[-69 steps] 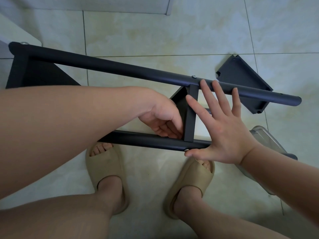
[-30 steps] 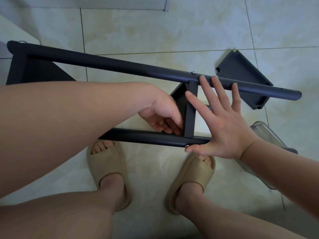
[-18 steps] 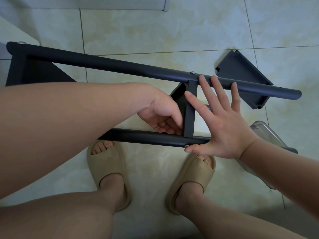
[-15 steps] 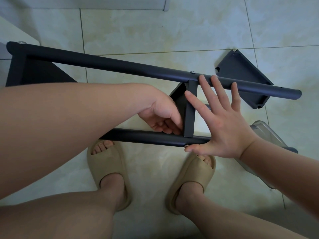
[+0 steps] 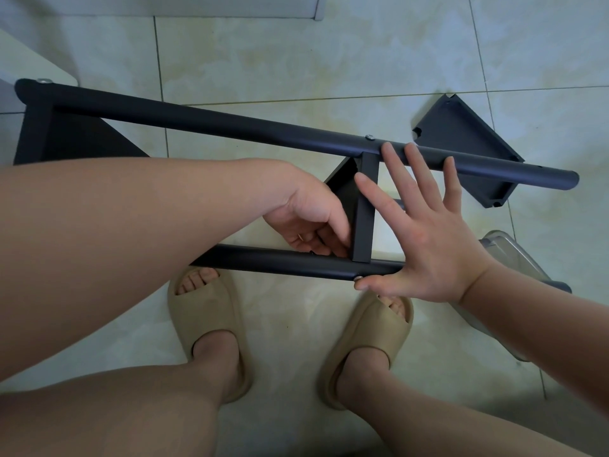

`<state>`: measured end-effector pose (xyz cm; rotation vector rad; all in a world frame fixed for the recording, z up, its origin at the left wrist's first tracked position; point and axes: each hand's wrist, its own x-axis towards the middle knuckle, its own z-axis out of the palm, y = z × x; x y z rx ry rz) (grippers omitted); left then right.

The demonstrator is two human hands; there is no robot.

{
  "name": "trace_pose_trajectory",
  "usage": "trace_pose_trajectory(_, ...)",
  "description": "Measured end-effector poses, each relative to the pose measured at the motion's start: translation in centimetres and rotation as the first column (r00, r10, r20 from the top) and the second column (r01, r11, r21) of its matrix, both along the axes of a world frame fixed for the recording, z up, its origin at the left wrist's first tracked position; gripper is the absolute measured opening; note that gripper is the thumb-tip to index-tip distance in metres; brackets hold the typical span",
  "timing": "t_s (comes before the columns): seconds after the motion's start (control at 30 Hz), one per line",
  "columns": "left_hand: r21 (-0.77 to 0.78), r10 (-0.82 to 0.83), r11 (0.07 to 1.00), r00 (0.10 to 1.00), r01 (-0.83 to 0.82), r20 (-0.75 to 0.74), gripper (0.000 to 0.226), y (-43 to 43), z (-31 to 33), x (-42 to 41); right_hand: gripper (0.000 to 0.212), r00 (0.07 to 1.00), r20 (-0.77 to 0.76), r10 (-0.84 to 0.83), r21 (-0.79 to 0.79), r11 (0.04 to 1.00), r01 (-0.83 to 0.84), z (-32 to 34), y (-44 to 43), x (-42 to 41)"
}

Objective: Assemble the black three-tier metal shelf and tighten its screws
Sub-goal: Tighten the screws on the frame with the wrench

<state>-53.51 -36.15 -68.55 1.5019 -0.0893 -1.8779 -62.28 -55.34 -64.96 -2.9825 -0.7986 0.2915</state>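
Note:
The black shelf frame lies on its side above the tiled floor. Its far pole [image 5: 230, 125] and near pole [image 5: 280, 262] are joined by the middle tier [image 5: 364, 209] and by an end tier [image 5: 75, 140] at the left. My left hand [image 5: 306, 216] reaches inside the frame, its fingers curled at the corner where the middle tier meets the near pole. My right hand [image 5: 425, 239] is spread flat across both poles, with its thumb tip touching a screw head [image 5: 357, 278] on the near pole. Another screw [image 5: 370, 137] sits in the far pole.
A loose black tier panel [image 5: 461, 140] lies on the floor behind the far pole. A clear plastic container [image 5: 514, 268] sits at the right under my forearm. My feet in beige sandals [image 5: 211, 324] stand below the frame. A white furniture edge [image 5: 19, 51] is at the top left.

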Motion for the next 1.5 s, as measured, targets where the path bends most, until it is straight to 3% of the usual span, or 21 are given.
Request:
trace_pose_trajectory(0.33,-0.029,0.048,0.998,0.998,-0.049,-0.029,0.015,0.06,0.1,0.15,0.121,1.0,-0.008,-0.001,-0.004,1.0,0.001,0.09,0.0,0.01)
trace_pose_trajectory(0.53,0.013,0.007,1.0,0.999,-0.008,0.037,0.013,-0.17,-0.29,-0.16,0.121,1.0,-0.011,-0.003,-0.005,1.0,0.003,0.19,0.02,0.01)
trace_pose_trajectory(0.8,-0.015,0.043,0.999,0.999,-0.043,-0.022,0.019,-0.07,0.04,0.22,0.121,1.0,-0.014,-0.008,0.001,1.0,0.008,0.2,0.05,0.01)
trace_pose_trajectory(1.07,0.013,-0.008,1.0,0.998,0.008,0.054,0.019,-0.27,-0.21,-0.07,0.12,1.0,-0.012,-0.002,0.001,1.0,0.002,0.12,0.01,0.01)
trace_pose_trajectory(1.33,-0.045,0.043,0.998,0.999,-0.043,-0.013,0.018,-0.11,0.09,0.13,0.12,1.0,-0.014,-0.005,-0.001,1.0,0.005,0.17,0.07,-0.01)
trace_pose_trajectory(1.5,-0.033,-0.003,0.999,0.999,0.004,0.047,0.017,-0.12,-0.1,0.03,0.12,1.0,-0.013,-0.005,-0.004,1.0,0.005,0.17,0.1,-0.02)
